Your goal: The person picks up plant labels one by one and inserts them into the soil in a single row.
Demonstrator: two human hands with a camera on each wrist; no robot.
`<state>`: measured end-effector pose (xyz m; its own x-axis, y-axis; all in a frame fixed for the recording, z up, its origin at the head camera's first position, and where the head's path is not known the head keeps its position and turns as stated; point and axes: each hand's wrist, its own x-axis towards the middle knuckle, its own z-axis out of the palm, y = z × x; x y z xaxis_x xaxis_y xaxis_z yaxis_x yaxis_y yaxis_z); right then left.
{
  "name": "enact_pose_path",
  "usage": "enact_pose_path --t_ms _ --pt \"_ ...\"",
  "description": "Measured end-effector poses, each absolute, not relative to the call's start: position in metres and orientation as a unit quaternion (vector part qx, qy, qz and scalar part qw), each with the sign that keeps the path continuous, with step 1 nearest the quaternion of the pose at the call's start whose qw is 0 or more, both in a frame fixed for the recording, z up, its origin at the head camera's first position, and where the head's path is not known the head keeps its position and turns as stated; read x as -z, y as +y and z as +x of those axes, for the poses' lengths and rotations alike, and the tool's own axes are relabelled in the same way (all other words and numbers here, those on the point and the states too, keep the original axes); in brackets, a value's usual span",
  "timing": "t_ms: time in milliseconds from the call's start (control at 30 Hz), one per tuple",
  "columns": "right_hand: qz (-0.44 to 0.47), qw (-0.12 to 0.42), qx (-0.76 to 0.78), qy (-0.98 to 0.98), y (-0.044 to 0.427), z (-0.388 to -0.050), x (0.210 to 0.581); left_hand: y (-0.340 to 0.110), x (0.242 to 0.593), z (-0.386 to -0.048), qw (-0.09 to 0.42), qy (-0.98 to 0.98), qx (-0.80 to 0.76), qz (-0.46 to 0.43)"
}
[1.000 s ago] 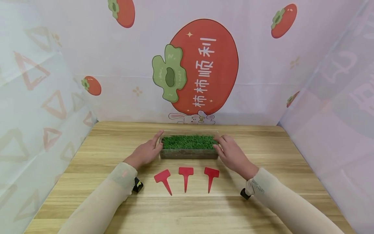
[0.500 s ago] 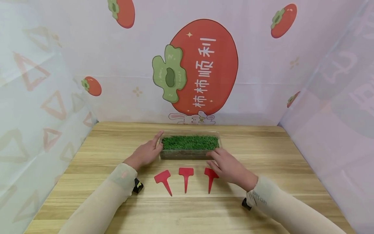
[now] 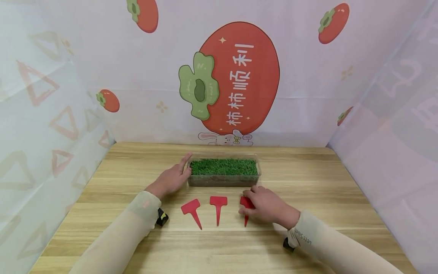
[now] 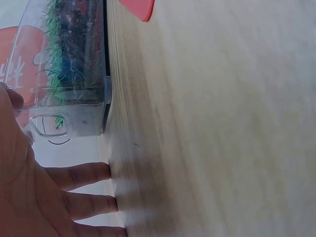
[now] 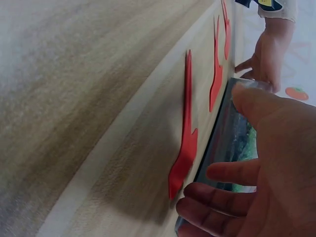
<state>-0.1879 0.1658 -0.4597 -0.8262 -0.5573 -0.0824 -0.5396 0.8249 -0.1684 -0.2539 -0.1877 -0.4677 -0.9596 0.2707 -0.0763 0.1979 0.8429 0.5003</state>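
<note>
While straight-fingered left hand point(image 3: 171, 179) touches grass box point(image 3: 222, 181) just below frame centre, loosely spread, empty right hand point(image 3: 268, 205) hovers over red tag point(image 3: 247, 202), lower centre-right; lying flat, tag could slip pinch.

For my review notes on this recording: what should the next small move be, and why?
Probably the right hand should pinch the rightmost red tag: its thumb and fingers are apart beside that tag, which lies on the table ungripped. The left hand is at the left end of the box, so the right seems better placed.
</note>
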Motion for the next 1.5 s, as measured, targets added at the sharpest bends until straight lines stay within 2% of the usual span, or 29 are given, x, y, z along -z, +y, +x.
enact_pose_path --t_ms 667,1000,1500 --pt "-0.297 0.053 0.057 0.952 0.165 -0.187 0.465 -0.188 0.470 -0.254 0.070 0.956 -0.258 0.122" --pt "-0.334 0.007 0.056 0.941 0.166 -0.186 0.469 -0.187 0.467 -0.253 0.069 0.956 -0.258 0.122" --pt "-0.302 0.044 0.103 0.947 0.163 -0.193 0.472 -0.187 0.468 -0.252 0.069 0.957 -0.256 0.119"
